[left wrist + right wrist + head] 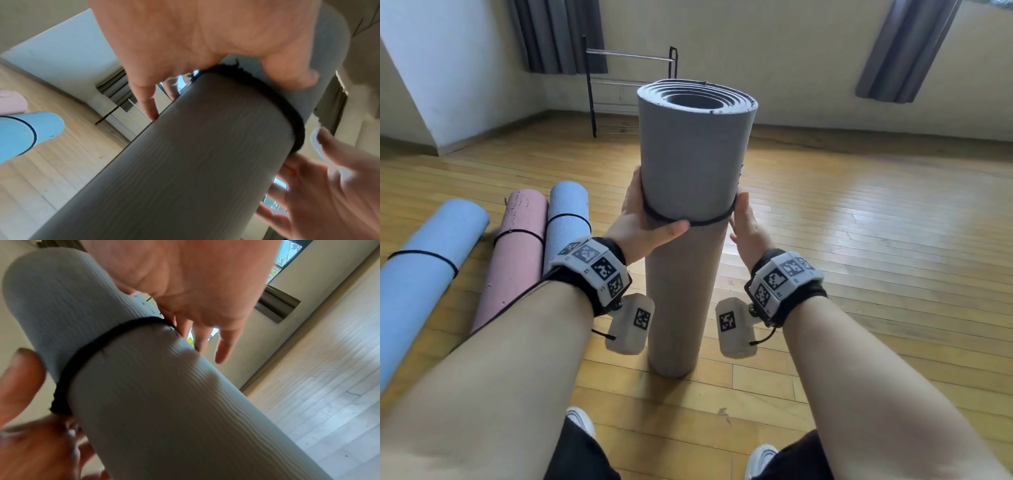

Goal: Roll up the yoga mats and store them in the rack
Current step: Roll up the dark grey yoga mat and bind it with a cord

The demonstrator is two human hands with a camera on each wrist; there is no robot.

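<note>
A rolled grey yoga mat stands upright on the wooden floor in front of me. A black elastic band circles it about a third of the way down. My left hand grips the mat at the band, thumb across the front and fingers behind. My right hand lies along the mat's right side, fingers nearly straight, tips touching the band. In the left wrist view the left hand wraps the mat. In the right wrist view the right hand's fingers reach the band.
Three rolled, banded mats lie on the floor to my left: a blue one, a pink one and a second blue one. A black metal rack stands against the far wall behind the grey mat. Bare wooden floor spreads to the right.
</note>
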